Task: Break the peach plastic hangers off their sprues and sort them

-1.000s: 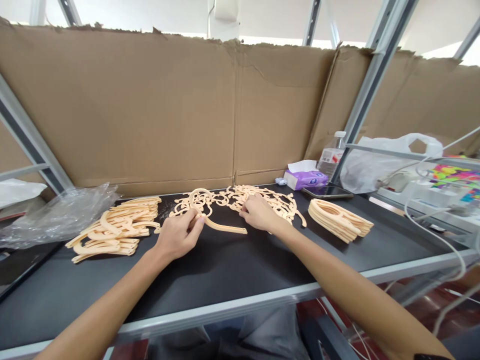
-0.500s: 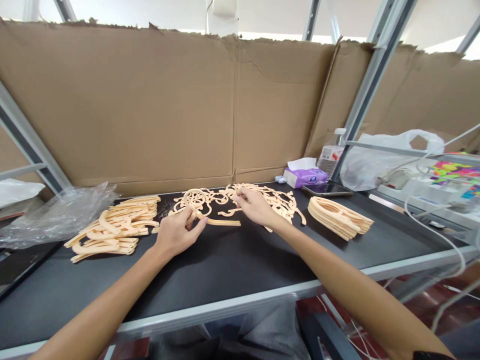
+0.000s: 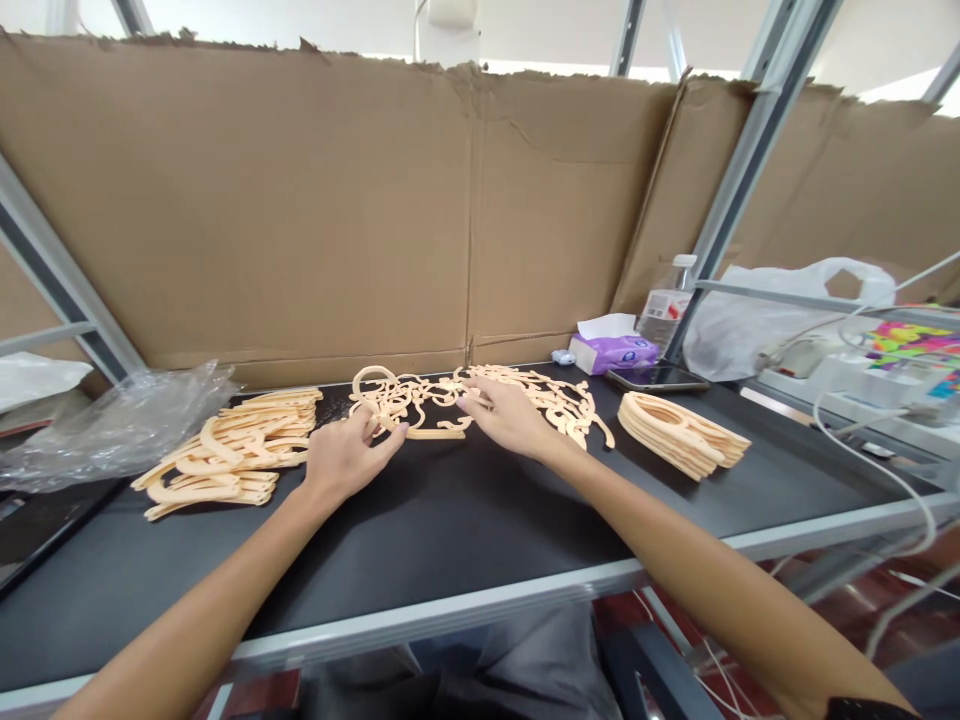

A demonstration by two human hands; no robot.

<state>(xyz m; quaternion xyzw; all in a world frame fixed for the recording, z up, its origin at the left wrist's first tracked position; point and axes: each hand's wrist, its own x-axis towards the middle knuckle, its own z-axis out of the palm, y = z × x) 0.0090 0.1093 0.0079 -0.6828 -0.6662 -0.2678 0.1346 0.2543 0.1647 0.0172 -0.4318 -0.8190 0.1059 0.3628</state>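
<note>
My left hand (image 3: 346, 452) is closed on a cream plastic hanger arm (image 3: 435, 434), whose straight end points right, just above the black tabletop. A round loop of the same plastic rises behind its fingers; whether it belongs to that piece I cannot tell. My right hand (image 3: 510, 418) reaches to the loose heap of small curved hanger parts (image 3: 562, 405), fingertips bent together at its left side. What they pinch, if anything, is hidden. To the left of my left hand lies a pile of cream hanger arms (image 3: 232, 450).
A neat stack of cream hanger pieces (image 3: 679, 436) sits at the right. Behind it are a phone (image 3: 658, 377), a purple tissue pack (image 3: 616, 354) and a bottle (image 3: 666, 305). Clear plastic wrap (image 3: 127, 425) lies at the left. A cardboard wall (image 3: 300, 210) closes the back.
My left hand has shifted slightly left with the hanger arm, whose free end has also moved left. My right hand has dipped a little lower and left at the heap.
</note>
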